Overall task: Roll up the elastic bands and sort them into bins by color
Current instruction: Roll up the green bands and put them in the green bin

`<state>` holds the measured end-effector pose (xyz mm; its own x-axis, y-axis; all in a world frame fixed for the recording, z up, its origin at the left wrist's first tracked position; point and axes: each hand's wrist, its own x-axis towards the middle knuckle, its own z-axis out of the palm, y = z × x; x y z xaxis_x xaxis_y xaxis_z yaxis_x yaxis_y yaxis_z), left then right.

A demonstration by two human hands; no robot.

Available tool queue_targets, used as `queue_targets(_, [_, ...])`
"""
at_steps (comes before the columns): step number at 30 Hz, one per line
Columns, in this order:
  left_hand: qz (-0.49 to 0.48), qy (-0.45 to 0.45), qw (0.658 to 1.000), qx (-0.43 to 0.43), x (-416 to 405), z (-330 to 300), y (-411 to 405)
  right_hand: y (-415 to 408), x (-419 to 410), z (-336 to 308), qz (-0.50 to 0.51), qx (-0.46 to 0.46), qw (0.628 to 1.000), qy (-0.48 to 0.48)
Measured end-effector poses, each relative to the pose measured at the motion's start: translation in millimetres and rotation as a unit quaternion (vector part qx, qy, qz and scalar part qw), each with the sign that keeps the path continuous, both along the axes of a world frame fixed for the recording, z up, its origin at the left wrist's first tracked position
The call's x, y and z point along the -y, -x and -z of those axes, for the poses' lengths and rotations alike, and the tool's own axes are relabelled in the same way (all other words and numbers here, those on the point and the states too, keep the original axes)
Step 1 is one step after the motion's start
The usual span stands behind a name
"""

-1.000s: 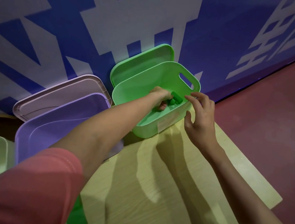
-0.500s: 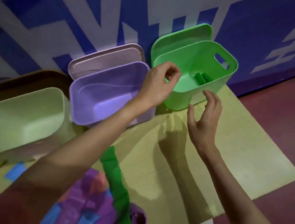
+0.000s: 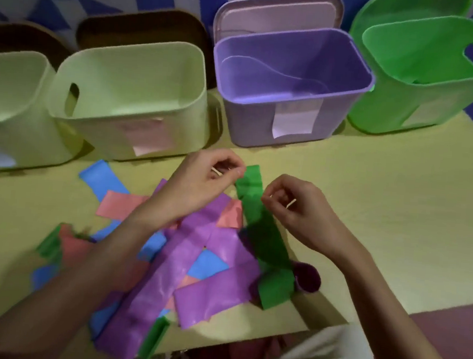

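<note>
While four bins are standing in a row along the far edge of the yellow table (image 3: 383, 208), a loose pile of flat elastic bands is lying on its near half. From left to right the row is showing a pale bin (image 3: 6, 110) cut off by the frame edge, a second pale bin (image 3: 128, 97) with a slot handle on its left wall, a purple bin (image 3: 291, 79) with a lid leaning behind it, and a green bin (image 3: 427, 78) at the far right, also backed by a lid. Purple bands (image 3: 194, 275) are making up most of the pile, with blue bands (image 3: 102, 178) and pink bands (image 3: 120, 204) poking out to the left and underneath. A dark purple roll (image 3: 307, 277) is sitting at the right side of the pile, touching the long green band (image 3: 257, 223) that is running from near to far across it.

Both forearms are reaching over the pile and covering parts of it. The left hand (image 3: 201, 185) is curling its fingers and pinching the far left corner of the green band, with a thin pale stick showing inside the fingers. The right hand (image 3: 297, 212) is hovering just right of the band's far end with fingers curled round another thin pale stick; whether its fingertips are touching the band cannot be told.
</note>
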<state>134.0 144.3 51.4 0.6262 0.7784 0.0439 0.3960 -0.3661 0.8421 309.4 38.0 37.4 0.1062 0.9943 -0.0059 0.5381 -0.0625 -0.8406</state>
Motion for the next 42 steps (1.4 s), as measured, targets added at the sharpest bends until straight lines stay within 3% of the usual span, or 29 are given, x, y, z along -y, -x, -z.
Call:
queue_targets(4, [0.059,-0.043,0.997,-0.035,34,14,24,17,21,4,-0.038,0.024,0.998,-0.039])
queue_targets(9, [0.117,-0.089,0.989,-0.032,93,16,36,22,49,3,0.067,0.014,0.994,-0.084])
queue_targets(15, [0.046,-0.204,0.977,-0.052,146,33,28,17,79,3,0.156,-0.003,0.983,-0.101])
queue_targets(20, [-0.007,-0.223,0.972,-0.075,160,48,16,16,104,8,0.219,0.005,0.967,-0.129])
queue_targets(23, [-0.060,-0.198,0.978,-0.027,163,53,14,20,118,11,0.221,-0.018,0.965,-0.138])
queue_targets(29, [-0.165,-0.064,0.977,0.118,158,26,19,33,128,16,0.165,-0.048,0.975,-0.138])
queue_targets(32, [-0.178,0.005,0.966,0.186,159,11,26,38,129,14,0.155,-0.062,0.975,-0.146])
queue_targets(38, [-0.198,0.051,0.939,0.275,163,-15,47,49,133,-1,0.094,-0.080,0.976,-0.177])
queue_targets(42, [-0.153,0.164,0.912,0.343,171,-29,60,63,129,-9,0.039,-0.090,0.977,-0.191])
